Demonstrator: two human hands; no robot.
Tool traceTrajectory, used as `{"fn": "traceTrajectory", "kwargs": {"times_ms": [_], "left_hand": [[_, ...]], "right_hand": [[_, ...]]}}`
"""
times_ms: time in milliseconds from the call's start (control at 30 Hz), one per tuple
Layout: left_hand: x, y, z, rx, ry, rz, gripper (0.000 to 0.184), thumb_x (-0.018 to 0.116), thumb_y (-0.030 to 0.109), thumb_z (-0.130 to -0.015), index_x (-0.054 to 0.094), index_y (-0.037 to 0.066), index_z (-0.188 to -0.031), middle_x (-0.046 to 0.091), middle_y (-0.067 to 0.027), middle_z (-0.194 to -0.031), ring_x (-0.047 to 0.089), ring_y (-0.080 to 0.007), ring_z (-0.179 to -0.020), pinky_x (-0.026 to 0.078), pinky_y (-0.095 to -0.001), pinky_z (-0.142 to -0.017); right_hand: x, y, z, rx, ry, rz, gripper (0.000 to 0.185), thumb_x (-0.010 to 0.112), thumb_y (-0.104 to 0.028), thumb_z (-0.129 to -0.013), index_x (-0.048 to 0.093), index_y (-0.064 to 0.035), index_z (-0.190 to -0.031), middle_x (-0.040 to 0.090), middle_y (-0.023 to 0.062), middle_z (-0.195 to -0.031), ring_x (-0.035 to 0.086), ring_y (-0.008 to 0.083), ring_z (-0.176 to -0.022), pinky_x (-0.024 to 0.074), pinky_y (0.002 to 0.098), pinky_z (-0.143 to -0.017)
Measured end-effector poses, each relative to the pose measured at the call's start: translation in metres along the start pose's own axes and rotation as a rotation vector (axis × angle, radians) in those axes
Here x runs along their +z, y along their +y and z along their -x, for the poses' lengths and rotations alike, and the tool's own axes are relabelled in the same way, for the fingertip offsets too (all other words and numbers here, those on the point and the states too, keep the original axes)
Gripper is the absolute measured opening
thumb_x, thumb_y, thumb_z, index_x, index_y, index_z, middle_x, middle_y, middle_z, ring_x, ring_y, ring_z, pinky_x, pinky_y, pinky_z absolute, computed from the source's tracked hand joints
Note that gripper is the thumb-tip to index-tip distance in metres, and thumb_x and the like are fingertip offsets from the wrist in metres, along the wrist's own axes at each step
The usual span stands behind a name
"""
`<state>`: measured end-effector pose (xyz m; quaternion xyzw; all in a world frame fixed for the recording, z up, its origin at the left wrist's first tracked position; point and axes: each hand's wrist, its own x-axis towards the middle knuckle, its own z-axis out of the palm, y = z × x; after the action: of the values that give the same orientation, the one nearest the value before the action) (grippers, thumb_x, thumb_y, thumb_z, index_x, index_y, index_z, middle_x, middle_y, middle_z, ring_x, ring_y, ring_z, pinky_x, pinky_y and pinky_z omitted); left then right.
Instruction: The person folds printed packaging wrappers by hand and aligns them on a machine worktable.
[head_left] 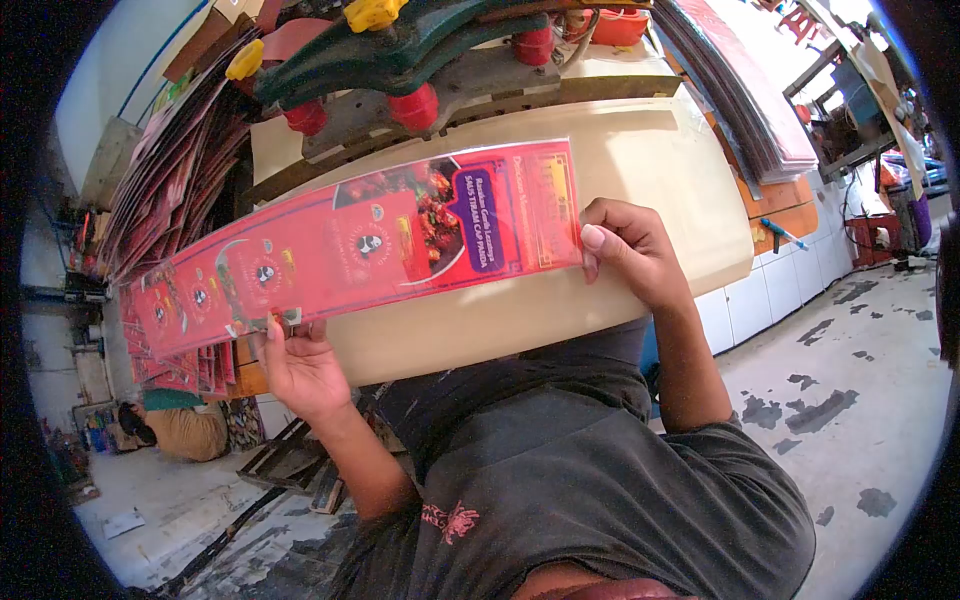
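A long red printed plastic sheet [350, 250] stretches between my hands, tilted down to the left. It carries food pictures, panda logos and a purple text box. My right hand [640, 252] pinches its right end between thumb and fingers. At the lower edge, toward the left end, my left hand [305, 370] grips the sheet with the thumb in front. Behind and below the sheet lies a cream work surface [660, 170]. Beyond it stands a green machine [400, 60] with red and yellow knobs, close above the sheet's top edge.
Stacked red printed sheets [190, 180] lean at the left. Another stack of sheets [750, 90] lies on the wooden table [785, 215] at the right, with a blue pen-like tool [783, 234] near its edge. A person [185, 430] is low at the far left.
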<state>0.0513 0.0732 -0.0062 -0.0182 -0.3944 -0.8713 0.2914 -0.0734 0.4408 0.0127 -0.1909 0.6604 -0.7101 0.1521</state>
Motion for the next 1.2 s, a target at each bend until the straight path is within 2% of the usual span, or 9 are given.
{"fn": "traceTrajectory", "kwargs": {"times_ms": [567,667,733,800,833,900,967,1067,1200], "left_hand": [[0.011,-0.002,-0.002,0.014,0.162,0.003,0.029,0.054,0.011,-0.102,0.060,0.002,-0.129,0.070,-0.0119,-0.122,0.070,-0.0225,-0.105,0.061,-0.0396,-0.089],[0.005,-0.007,-0.002,0.025,0.173,0.005,0.029,0.055,0.011,-0.101,0.060,0.002,-0.128,0.070,-0.0114,-0.121,0.070,-0.0228,-0.104,0.062,-0.0404,-0.087],[-0.007,-0.008,-0.003,-0.012,0.190,-0.080,0.026,0.057,0.011,-0.100,0.061,0.003,-0.125,0.071,-0.0113,-0.117,0.071,-0.0232,-0.102,0.064,-0.0419,-0.083],[0.020,-0.007,-0.004,-0.003,0.225,-0.118,0.021,0.060,0.013,-0.100,0.064,0.004,-0.119,0.072,-0.0112,-0.112,0.073,-0.0234,-0.097,0.065,-0.0423,-0.080],[0.021,-0.006,-0.008,0.001,0.212,-0.082,0.020,0.060,0.014,-0.100,0.064,0.004,-0.117,0.072,-0.0115,-0.110,0.073,-0.0233,-0.094,0.065,-0.0424,-0.079],[0.021,0.002,-0.011,0.047,0.217,-0.053,0.019,0.060,0.014,-0.100,0.064,0.003,-0.115,0.073,-0.0119,-0.107,0.074,-0.0233,-0.091,0.065,-0.0425,-0.078],[0.023,0.007,-0.011,-0.031,0.265,-0.108,0.023,0.065,0.018,-0.097,0.064,0.006,-0.117,0.072,-0.0059,-0.108,0.072,-0.0216,-0.091,0.063,-0.0414,-0.078],[0.026,0.002,-0.010,-0.060,0.240,-0.127,0.022,0.064,0.019,-0.098,0.064,0.006,-0.115,0.071,-0.0068,-0.107,0.072,-0.0226,-0.093,0.064,-0.0437,-0.081],[0.026,-0.005,-0.007,-0.028,0.205,-0.080,0.020,0.063,0.019,-0.098,0.064,0.005,-0.113,0.071,-0.0071,-0.105,0.072,-0.0221,-0.093,0.064,-0.0434,-0.081]], "right_hand": [[-0.006,0.002,0.003,0.046,-0.168,0.039,0.025,0.070,-0.018,-0.098,0.067,0.0007,-0.081,0.066,0.0037,-0.073,0.062,0.0092,-0.072,0.0485,0.0262,-0.065],[-0.005,0.001,0.004,0.062,-0.103,0.058,0.028,0.068,-0.021,-0.098,0.066,0.0003,-0.080,0.065,0.0036,-0.072,0.060,0.0092,-0.070,0.0468,0.0261,-0.064],[-0.005,0.006,0.003,-0.043,0.172,0.252,0.031,0.064,-0.023,-0.099,0.065,-0.0002,-0.078,0.063,0.0031,-0.071,0.056,0.0095,-0.067,0.0432,0.0261,-0.060],[-0.001,0.004,0.000,-0.028,0.331,0.171,0.028,0.059,-0.023,-0.098,0.060,-0.0030,-0.079,0.055,0.0001,-0.068,0.049,0.0085,-0.062,0.0372,0.0260,-0.053],[-0.002,0.016,-0.004,-0.010,0.376,-0.096,0.028,0.058,-0.024,-0.099,0.057,-0.0052,-0.079,0.052,-0.0011,-0.068,0.046,0.0080,-0.059,0.0353,0.0246,-0.052],[-0.002,0.020,-0.009,-0.087,0.389,-0.149,0.028,0.055,-0.023,-0.102,0.054,-0.0053,-0.080,0.050,0.0009,-0.070,0.042,0.0075,-0.060,0.0337,0.0226,-0.054],[0.007,0.014,-0.009,-0.068,0.355,-0.204,0.030,0.054,-0.023,-0.103,0.053,-0.0051,-0.079,0.049,0.0013,-0.071,0.042,0.0074,-0.061,0.0337,0.0227,-0.055],[0.003,0.017,-0.008,-0.021,0.384,0.021,0.032,0.054,-0.025,-0.104,0.053,-0.0061,-0.078,0.047,0.0000,-0.070,0.042,0.0076,-0.062,0.0342,0.0239,-0.055],[0.002,0.022,-0.010,-0.093,0.375,0.051,0.035,0.053,-0.026,-0.105,0.050,-0.0078,-0.076,0.043,-0.0024,-0.068,0.039,0.0072,-0.060,0.0349,0.0252,-0.055]]}}
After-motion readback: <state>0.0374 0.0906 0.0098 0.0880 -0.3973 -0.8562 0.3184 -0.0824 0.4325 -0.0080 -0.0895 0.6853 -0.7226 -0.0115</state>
